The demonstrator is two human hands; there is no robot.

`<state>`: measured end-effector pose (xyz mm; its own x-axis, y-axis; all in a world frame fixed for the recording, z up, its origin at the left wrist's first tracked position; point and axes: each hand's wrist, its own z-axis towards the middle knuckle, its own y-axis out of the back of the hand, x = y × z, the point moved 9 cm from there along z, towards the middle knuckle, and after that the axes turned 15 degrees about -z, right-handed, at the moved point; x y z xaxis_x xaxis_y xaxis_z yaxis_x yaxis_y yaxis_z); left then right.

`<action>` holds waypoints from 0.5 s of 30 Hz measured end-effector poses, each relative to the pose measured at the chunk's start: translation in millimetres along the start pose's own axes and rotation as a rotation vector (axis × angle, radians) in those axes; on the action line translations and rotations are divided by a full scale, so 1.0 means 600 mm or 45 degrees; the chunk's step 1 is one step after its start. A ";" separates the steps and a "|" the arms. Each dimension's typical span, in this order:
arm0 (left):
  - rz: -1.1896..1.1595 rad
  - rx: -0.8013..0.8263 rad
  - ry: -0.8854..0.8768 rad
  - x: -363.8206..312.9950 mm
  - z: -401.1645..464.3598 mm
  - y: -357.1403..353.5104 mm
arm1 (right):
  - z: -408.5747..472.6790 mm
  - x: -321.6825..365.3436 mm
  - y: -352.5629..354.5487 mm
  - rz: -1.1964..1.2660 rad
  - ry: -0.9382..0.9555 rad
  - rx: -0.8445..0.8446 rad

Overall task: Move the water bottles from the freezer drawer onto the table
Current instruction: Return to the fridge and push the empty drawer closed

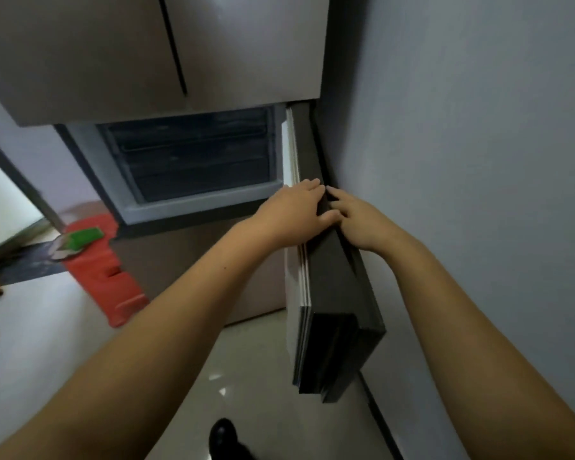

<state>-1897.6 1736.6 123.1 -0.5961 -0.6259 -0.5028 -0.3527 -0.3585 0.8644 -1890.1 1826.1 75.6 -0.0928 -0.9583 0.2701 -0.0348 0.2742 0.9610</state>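
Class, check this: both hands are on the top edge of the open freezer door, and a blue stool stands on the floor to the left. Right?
Not quite. The stool is red, not blue, as the head view shows. The left hand and right hand are indeed on the top edge of the open freezer door.
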 end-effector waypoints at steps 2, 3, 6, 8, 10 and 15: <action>-0.004 0.103 0.102 0.036 -0.028 0.014 | 0.021 0.036 -0.010 0.045 0.048 -0.007; -0.022 0.135 0.150 0.054 -0.042 0.019 | 0.028 0.049 -0.014 0.089 0.080 -0.037; -0.045 0.175 0.278 0.108 -0.074 0.040 | 0.049 0.083 -0.032 0.244 0.182 -0.107; -0.045 0.150 0.360 0.146 -0.088 0.058 | 0.080 0.108 -0.049 0.216 0.226 -0.122; -0.033 0.120 0.421 0.180 -0.097 0.077 | 0.113 0.129 -0.055 0.085 0.231 -0.135; 0.156 0.026 0.540 0.295 -0.099 0.134 | 0.196 0.206 -0.081 -0.153 0.361 -0.128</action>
<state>-1988.6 1555.9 104.0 -0.2870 -0.8934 -0.3457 -0.3144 -0.2531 0.9149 -2016.7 1703.9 55.2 0.1872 -0.9713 0.1464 0.0711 0.1621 0.9842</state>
